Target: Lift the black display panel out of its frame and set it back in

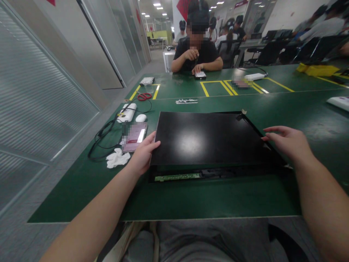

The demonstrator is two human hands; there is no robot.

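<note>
A glossy black screen panel [215, 140] lies slightly raised and askew over a black frame [231, 171] on the green table. Along the frame's near side shows a green circuit strip [177, 177]. My left hand [144, 153] grips the panel's left edge, thumb on top and the other fingers partly hidden at the edge. At the right side, my right hand [289, 142] is beside the frame's edge with its thumb and fingers apart; its fingertips are near the panel's right edge, and it holds nothing that I can see.
Left of the panel are a phone [135, 136], crumpled tissue [118, 158], a white mouse-like object [141, 118], black cables [102, 138] and red-handled scissors [144, 96]. White strips [187, 101] lie beyond the panel. A person [197, 54] sits opposite, hands on a small device [200, 75].
</note>
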